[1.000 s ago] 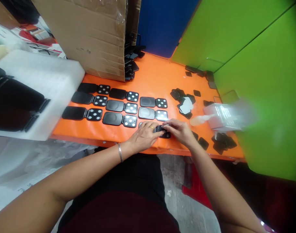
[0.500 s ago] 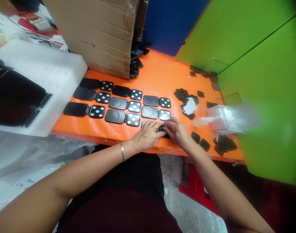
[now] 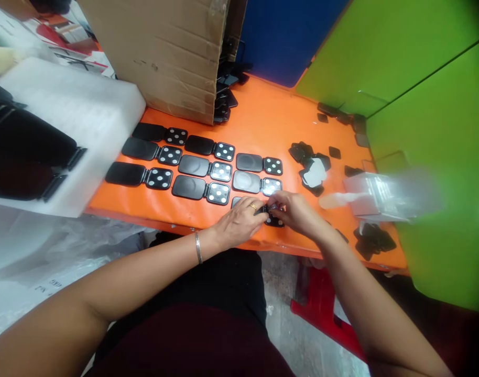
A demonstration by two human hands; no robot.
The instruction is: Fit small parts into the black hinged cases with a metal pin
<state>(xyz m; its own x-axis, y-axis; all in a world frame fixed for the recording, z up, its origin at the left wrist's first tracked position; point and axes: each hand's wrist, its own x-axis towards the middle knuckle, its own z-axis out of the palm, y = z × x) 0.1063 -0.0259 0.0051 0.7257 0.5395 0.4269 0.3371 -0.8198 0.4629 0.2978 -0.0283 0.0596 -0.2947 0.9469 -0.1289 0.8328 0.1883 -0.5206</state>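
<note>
My left hand (image 3: 241, 222), with a ring and a bracelet, lies over a hinged black plate (image 3: 235, 201) at the table's front edge and holds it down, fingers curled around its hinge. My right hand (image 3: 292, 212) has thumb and fingers pinched together over this plate's square panel (image 3: 274, 220), where some pale dots show. What sits between the fingertips is too small to make out. Just behind lies a similar hinged plate (image 3: 246, 181), its square panel (image 3: 271, 186) bearing round pale dots. More such plates (image 3: 190, 187) lie flat in rows to the left.
A cardboard box (image 3: 156, 57) with black parts (image 3: 226, 97) stands at the back. White foam (image 3: 117, 99) carries black pieces on the left. Right of my hands are black pieces with a white sheet (image 3: 315, 173), a clear-wrapped box (image 3: 377, 196), black squares (image 3: 375, 242) and a green panel (image 3: 439, 157).
My right hand has shifted slightly right, uncovering more of the square panel under it. My left hand keeps its place on the plate. The view has turned a little.
</note>
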